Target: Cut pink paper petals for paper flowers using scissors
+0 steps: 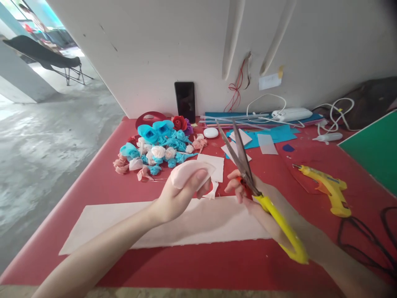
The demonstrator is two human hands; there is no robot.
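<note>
My left hand (176,196) pinches a curved stack of pale pink paper (186,171) between thumb and fingers, above the table. To its right my right hand (248,194) holds a pair of scissors (243,161) with yellow handles; the blades point up and stand apart, away from the paper. One handle loop sticks out toward me over the wrist. Beneath both hands lies a long pale pink paper strip (124,215). A small cut scrap (212,190) and a square pale sheet (217,163) lie just beyond my left hand.
Paper flowers (158,142) in blue, white, pink and red are heaped at the back left. A phone (185,99) leans on the wall. Blue paper (282,134), a white case (211,133) and a power strip (291,114) lie behind. At right rests a yellow glue gun (331,186) with a black cord.
</note>
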